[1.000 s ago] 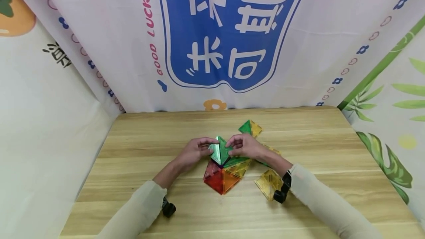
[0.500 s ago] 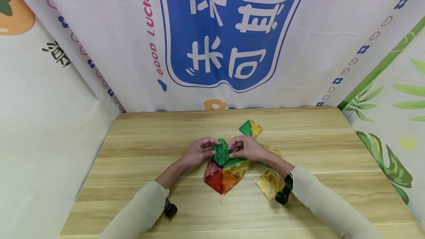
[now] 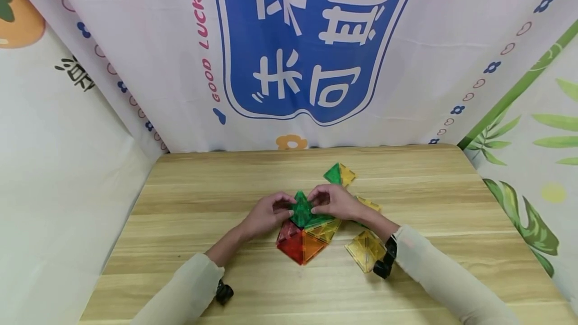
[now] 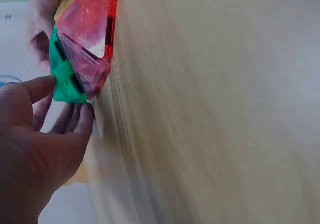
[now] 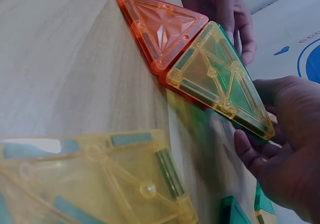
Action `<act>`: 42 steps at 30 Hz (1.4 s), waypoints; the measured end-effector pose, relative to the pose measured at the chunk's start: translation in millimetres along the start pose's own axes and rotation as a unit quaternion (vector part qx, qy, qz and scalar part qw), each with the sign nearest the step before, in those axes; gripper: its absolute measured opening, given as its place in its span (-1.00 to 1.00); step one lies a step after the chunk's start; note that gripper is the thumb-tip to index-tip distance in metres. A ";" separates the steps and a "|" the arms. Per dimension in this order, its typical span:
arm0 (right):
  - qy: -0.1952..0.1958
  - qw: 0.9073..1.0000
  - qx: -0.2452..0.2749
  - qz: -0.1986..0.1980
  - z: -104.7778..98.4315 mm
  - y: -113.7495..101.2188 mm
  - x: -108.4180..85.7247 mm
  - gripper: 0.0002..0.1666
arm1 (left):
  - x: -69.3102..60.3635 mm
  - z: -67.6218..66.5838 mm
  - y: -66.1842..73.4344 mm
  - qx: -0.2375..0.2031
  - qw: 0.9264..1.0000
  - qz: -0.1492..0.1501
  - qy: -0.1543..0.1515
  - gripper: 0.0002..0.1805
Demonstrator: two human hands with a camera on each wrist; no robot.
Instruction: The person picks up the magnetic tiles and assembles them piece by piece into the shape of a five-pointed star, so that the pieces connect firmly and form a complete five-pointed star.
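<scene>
Translucent triangular magnetic tiles form a raised, many-sided shape mid-table. Its red tile (image 3: 292, 251), orange tile (image 3: 313, 249), pinkish tile (image 3: 287, 232) and yellow tile (image 3: 328, 228) face me. At the back stand green tiles (image 3: 301, 210), narrow and pointed, between both hands. My left hand (image 3: 266, 215) pinches the green piece from the left; thumb and fingers lie on either side of the green tile (image 4: 64, 79) in the left wrist view. From the right, my right hand (image 3: 333, 202) holds the green part with bent fingers. Its fingertips are partly hidden behind the yellow tile (image 5: 215, 77).
Yellow tiles (image 3: 363, 251) lie below my right wrist. Another yellow tile (image 3: 370, 204) shows partly behind that forearm. Farther back lie a small green triangle (image 3: 333, 174) and a yellow one (image 3: 347, 175), edge to edge. A printed curtain (image 3: 397, 109) hangs behind the wooden table (image 3: 194, 194).
The green tiles between my hands have tilted from a wide, shiny pair of faces into a narrower point, slightly lower. Both hands stay close; the coloured tiles in front have not moved.
</scene>
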State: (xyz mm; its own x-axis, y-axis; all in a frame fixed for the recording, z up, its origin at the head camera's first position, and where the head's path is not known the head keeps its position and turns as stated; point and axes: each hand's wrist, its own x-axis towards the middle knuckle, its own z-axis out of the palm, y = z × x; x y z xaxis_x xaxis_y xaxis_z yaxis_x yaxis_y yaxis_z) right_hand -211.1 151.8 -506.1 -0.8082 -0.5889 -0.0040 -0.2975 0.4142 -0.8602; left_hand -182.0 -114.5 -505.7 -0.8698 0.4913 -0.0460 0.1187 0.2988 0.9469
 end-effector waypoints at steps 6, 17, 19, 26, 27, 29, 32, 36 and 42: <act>0.001 0.997 -0.047 -0.057 -0.3 -2.4 8.7 -0.41 | -20.5 5.0 9.5 0.078 0.996 -0.003 0.040 -0.68; -0.050 0.986 -0.087 -0.131 -5.8 -3.1 16.7 -0.48 | -38.2 26.4 22.0 0.237 0.970 0.000 0.059 -0.36; -0.049 0.986 -0.095 -0.129 -6.8 -3.0 16.2 -0.51 | -37.8 30.1 21.9 0.256 0.965 0.005 0.064 -0.30; -0.027 0.984 -0.131 -0.120 -10.2 -4.8 8.9 -0.55 | -32.5 30.8 18.5 0.255 0.965 0.014 0.060 -0.28; -0.022 0.983 -0.137 -0.118 -10.7 -4.8 7.5 -0.55 | -31.1 29.1 17.7 0.249 0.966 0.014 0.059 -0.30; -0.005 0.981 -0.154 -0.116 -11.5 -4.0 3.9 -0.57 | -28.1 24.9 15.6 0.244 0.968 0.016 0.059 -0.35; 0.024 0.978 -0.171 -0.114 -13.2 -2.6 -2.5 -0.60 | -22.7 17.1 13.2 0.235 0.970 0.025 0.058 -0.47; 0.060 0.974 -0.186 -0.113 -14.6 -0.6 -12.1 -0.63 | -14.6 6.7 10.1 0.225 0.972 0.044 0.047 -0.62; 0.088 0.977 -0.178 -0.071 -12.1 -0.3 -24.1 -0.66 | -5.5 -5.6 4.1 0.209 0.976 0.049 0.033 -0.65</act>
State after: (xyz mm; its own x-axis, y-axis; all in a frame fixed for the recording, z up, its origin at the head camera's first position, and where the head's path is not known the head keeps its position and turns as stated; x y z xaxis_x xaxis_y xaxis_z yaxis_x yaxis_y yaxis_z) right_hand -197.7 174.2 -499.6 -0.8111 -0.5426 0.2183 -0.5465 0.5703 -0.6132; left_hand -179.4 -120.5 -499.7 -0.8717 0.4847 0.0728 0.3766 0.5675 0.7322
